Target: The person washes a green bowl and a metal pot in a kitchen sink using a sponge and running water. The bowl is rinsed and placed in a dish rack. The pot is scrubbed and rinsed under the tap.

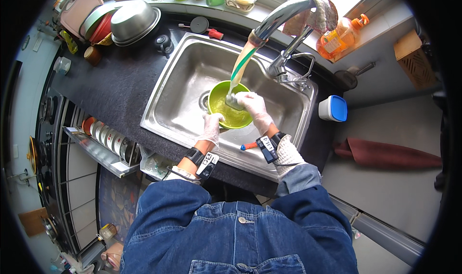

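A lime-green bowl (215,94) sits in the steel sink, with water in it. My left hand (211,127), in a clear plastic glove, grips the bowl's near left rim. In my gloved right hand (255,105) is a small grey, rounded object (233,101), held over the bowl; its exact kind is hard to make out. Water runs from a hose with a green stripe (244,62) on the chrome faucet (286,16) down onto that object and into the bowl.
The sink (185,64) is set in a dark counter (120,81). Metal bowls (134,21) stack at the far left. An orange-handled tool (249,146) lies by the near rim. A blue-lidded tub (333,108) stands right; an orange soap bottle (339,37) is on the sill.
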`<state>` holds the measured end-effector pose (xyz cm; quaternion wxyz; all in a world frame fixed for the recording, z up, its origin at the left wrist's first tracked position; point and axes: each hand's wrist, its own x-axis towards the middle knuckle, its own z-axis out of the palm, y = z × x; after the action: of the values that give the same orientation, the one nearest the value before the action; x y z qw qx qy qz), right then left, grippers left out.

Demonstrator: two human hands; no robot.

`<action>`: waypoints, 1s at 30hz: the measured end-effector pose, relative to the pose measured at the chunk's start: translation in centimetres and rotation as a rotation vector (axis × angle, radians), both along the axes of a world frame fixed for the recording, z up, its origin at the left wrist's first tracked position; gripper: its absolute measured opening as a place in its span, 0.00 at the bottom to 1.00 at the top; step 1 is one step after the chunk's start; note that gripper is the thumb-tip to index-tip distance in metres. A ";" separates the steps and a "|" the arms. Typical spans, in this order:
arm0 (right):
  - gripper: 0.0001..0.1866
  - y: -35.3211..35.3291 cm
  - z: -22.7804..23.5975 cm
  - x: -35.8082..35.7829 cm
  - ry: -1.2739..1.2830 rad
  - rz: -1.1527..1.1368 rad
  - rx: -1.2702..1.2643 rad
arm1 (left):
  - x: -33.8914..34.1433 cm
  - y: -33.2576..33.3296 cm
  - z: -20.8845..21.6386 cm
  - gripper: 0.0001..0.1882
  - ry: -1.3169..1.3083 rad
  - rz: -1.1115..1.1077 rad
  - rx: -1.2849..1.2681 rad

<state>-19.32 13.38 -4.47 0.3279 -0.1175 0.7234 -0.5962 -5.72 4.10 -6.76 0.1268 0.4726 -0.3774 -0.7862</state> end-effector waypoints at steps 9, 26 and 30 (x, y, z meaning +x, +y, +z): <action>0.11 -0.4 0.4 0.8 0.972 0.466 0.571 | 0.0 0.5 1.8 0.25 -0.016 0.056 -0.103; 0.07 0.2 6.0 1.1 1.391 0.429 0.376 | 1.0 -0.3 1.6 0.26 0.053 -0.127 0.044; 0.07 0.0 4.3 1.5 1.028 0.755 0.214 | 1.1 -0.1 2.6 0.31 0.059 -0.084 -0.002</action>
<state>-17.79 13.40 -0.13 0.1366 -0.6009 0.7526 -0.2321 -4.59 3.99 -4.14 0.1053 0.4328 -0.3937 -0.8041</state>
